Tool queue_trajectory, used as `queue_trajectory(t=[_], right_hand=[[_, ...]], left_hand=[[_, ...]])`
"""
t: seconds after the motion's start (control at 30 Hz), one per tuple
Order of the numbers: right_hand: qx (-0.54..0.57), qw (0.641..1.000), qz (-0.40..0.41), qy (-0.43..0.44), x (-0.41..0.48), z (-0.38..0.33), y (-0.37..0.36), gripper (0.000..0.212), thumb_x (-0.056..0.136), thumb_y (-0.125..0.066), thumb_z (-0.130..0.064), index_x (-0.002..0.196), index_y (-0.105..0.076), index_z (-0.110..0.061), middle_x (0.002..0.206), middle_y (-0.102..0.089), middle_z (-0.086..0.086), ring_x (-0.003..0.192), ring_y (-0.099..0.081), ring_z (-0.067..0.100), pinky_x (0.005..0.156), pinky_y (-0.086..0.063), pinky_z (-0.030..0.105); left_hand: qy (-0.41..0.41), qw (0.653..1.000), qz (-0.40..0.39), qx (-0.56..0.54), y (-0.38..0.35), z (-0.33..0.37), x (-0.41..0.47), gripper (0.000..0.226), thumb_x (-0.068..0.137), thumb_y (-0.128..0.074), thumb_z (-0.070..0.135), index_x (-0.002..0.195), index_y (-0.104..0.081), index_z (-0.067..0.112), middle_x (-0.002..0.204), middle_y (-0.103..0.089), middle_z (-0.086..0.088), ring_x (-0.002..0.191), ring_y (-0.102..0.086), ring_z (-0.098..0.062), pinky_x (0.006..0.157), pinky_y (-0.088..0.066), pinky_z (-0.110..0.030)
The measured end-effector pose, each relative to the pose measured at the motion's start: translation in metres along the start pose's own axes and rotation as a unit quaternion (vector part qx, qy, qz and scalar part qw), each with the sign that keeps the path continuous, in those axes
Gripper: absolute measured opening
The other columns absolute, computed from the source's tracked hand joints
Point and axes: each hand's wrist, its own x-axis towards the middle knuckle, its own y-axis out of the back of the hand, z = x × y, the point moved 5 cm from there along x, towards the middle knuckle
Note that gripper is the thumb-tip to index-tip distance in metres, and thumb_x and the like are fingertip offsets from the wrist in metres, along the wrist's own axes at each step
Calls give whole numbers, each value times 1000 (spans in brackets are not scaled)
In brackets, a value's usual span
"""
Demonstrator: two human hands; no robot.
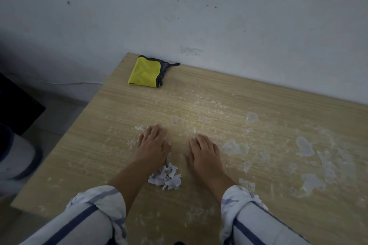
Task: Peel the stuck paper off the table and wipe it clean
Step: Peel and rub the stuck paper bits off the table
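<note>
My left hand (152, 143) and my right hand (204, 153) both lie palm down on the light wooden table (83, 155), fingers stretched out, holding nothing. Between my wrists sits a small pile of torn pale paper scraps (166, 178). Patches of stuck whitish paper (235, 147) cover the table to the right of my right hand, with more patches (304, 146) toward the right edge. A folded yellow cloth with a grey edge (146, 72) lies at the table's far left corner, by the wall.
A grey-white wall (199, 16) runs along the table's far edge. Left of the table, on the floor, stand a dark object (16, 105) and a pale round container (16, 157). A thin cable (69, 83) runs along the wall base.
</note>
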Motion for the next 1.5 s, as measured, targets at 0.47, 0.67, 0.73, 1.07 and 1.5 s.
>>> queue_trajectory(t=[0.47,0.67,0.73,1.07,1.5], right_hand=[[12,1000,-5,-28,47,-4,10,55,98,-30,-40,146,-22,-13,157,-13,6,145,-3,22,116,-4,41],[12,998,15,-67,69,5,16,58,97,-33,-39,145,-22,-9,157,-14,8,145,-6,23,116,-7,41],[16,997,19,-72,76,6,17,58,97,-33,-40,145,-23,-9,156,-14,8,145,-6,23,116,-7,41],[34,995,60,-65,93,2,16,48,96,-39,-37,140,-36,-20,154,-24,5,143,-13,23,114,-11,42],[65,987,79,-124,98,11,16,53,94,-43,-35,142,-34,-15,154,-24,3,143,-14,19,115,-10,41]], left_hand=[[-5,1000,7,27,11,-8,46,63,97,-26,43,150,-3,18,159,5,-1,145,12,-21,117,6,-40],[0,998,49,26,20,-20,62,56,99,-24,40,150,-10,23,159,-1,2,145,8,-18,117,6,-38],[-9,998,66,20,22,-22,64,52,100,-24,37,149,-15,24,159,-5,3,146,5,-17,117,5,-37],[-11,997,66,49,20,-19,71,55,98,-18,45,149,-10,27,159,-2,4,146,7,-18,118,5,-41],[-26,996,57,61,20,-13,74,58,96,-17,50,149,-12,28,159,-1,1,145,9,-22,118,4,-46]])
